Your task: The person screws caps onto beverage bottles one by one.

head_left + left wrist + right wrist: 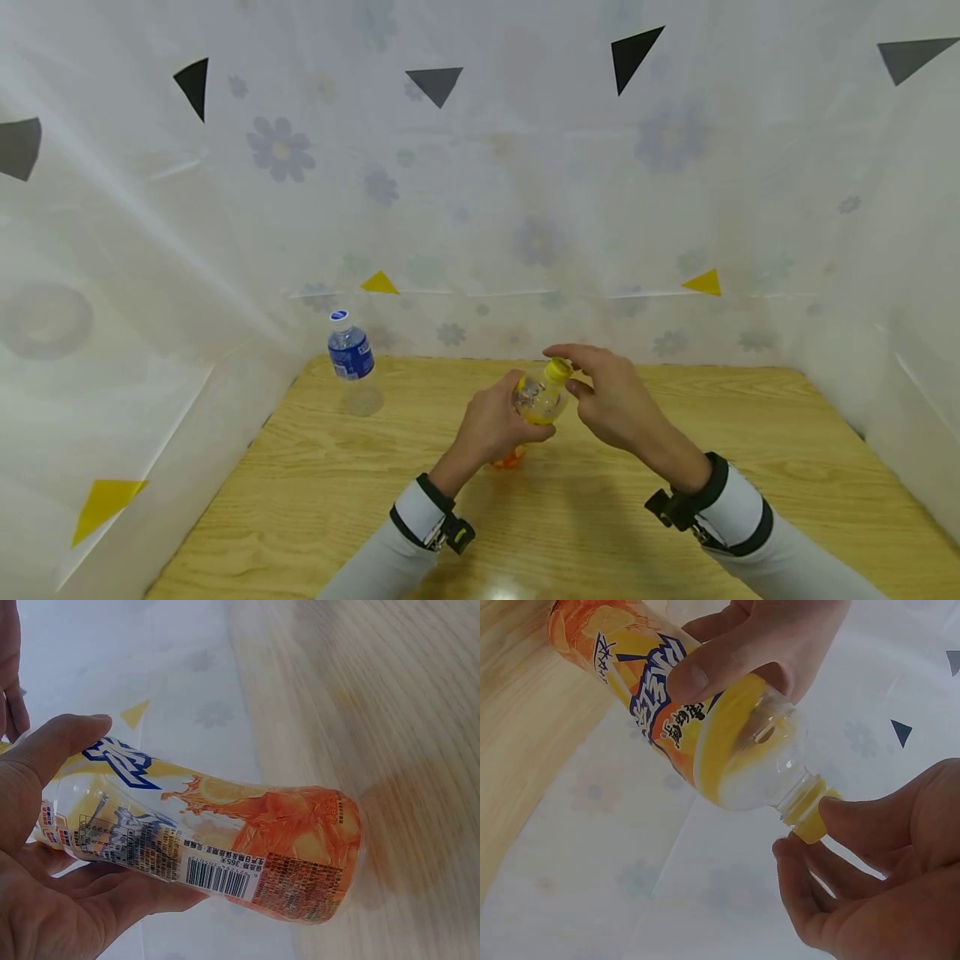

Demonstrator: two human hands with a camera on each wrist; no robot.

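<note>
A clear plastic drink bottle (754, 761) with an orange and yellow label and a yellow cap (810, 815) is raised off the wooden table, tilted. My left hand (493, 421) grips it round the upper label, thumb on one side and fingers on the other. The printed label (247, 832) and base face the table in the left wrist view. At the neck, my right hand (617, 400) pinches the yellow cap between thumb and fingertips. The cap sits on the bottle's mouth. No liquid shows in the clear part near the neck.
A second clear bottle (351, 357) with a blue label and white cap stands upright at the table's back left. Pale flowered sheeting (480, 183) walls in the back and both sides of the wooden table (750, 450).
</note>
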